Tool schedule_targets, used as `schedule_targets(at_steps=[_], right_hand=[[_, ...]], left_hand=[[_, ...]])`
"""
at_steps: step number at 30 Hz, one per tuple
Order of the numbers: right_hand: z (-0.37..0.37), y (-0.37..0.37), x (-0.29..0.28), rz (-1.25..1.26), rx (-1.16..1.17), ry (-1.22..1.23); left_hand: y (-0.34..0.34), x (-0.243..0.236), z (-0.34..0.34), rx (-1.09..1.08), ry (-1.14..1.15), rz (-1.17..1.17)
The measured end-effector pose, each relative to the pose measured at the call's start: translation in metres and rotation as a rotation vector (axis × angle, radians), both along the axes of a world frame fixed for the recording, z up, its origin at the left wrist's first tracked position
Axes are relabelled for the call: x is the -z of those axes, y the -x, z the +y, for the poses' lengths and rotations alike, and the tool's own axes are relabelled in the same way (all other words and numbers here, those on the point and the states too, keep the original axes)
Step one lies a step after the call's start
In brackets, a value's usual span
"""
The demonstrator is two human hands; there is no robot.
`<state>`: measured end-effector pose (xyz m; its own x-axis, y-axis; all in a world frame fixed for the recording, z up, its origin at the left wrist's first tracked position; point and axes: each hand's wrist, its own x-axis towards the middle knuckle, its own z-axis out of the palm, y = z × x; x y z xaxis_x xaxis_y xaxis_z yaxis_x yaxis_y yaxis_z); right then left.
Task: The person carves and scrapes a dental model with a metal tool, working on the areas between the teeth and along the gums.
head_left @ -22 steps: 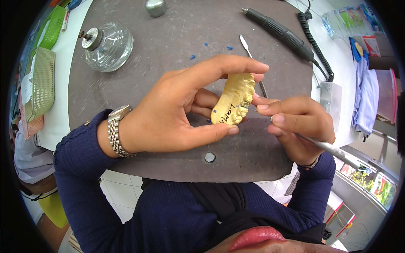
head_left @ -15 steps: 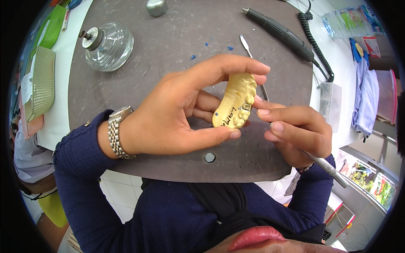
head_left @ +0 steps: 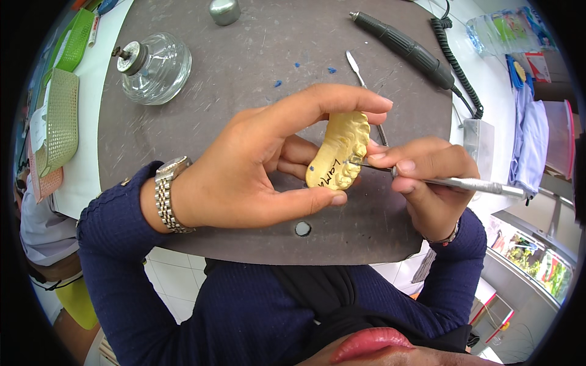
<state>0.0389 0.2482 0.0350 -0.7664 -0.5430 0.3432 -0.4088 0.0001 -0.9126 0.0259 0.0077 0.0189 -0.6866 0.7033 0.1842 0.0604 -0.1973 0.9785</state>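
My left hand (head_left: 244,165) grips a yellow dental cast (head_left: 334,152) between thumb and fingers, with its row of teeth facing right. Dark handwriting and a small blue spot mark the cast's smooth side. Pinched in my right hand (head_left: 430,177) is a metal dental carving tool (head_left: 470,184) with a knurled handle. Its thin tip reaches the teeth at the middle of the row; whether it touches them is hard to tell. Beyond my hands a second slim metal tool (head_left: 356,68) lies on the dark work surface, its lower end partly behind my fingers.
A glass spirit burner (head_left: 160,70) stands at the far left, near a metal cap (head_left: 225,11). A dark handpiece (head_left: 403,49) with a coiled cord lies far right. Blue crumbs (head_left: 331,70) dot the board (head_left: 244,67). Baskets (head_left: 58,119) line the left; a clear box (head_left: 479,143) sits right.
My right hand has turned the carving tool so its handle points right rather than down, and its tip has come to the cast's teeth. The cast has tilted slightly in my left hand.
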Motion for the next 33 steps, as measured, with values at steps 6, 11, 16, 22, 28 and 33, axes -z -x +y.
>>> schedule_targets(at_steps=[6, 11, 16, 22, 28, 33], right_hand=[[0.001, 0.003, 0.007, -0.052, 0.007, 0.07], [0.002, 0.001, -0.002, 0.076, -0.012, 0.026], [0.005, 0.002, -0.004, 0.145, 0.01, -0.037], [0.001, 0.0, -0.006, 0.175, 0.004, -0.113], [-0.002, 0.0, -0.011, 0.276, 0.011, -0.206], [-0.005, -0.004, -0.012, 0.304, 0.048, -0.247]], left_hand=[[0.003, -0.001, -0.001, -0.011, 0.028, 0.077], [0.002, -0.003, -0.002, -0.027, 0.027, 0.04], [0.002, 0.0, 0.001, -0.068, -0.028, 0.028], [0.002, -0.001, 0.001, -0.062, 0.008, 0.096], [0.001, -0.003, -0.002, -0.057, 0.062, 0.063], [-0.001, -0.002, 0.0, -0.077, 0.086, 0.075]])
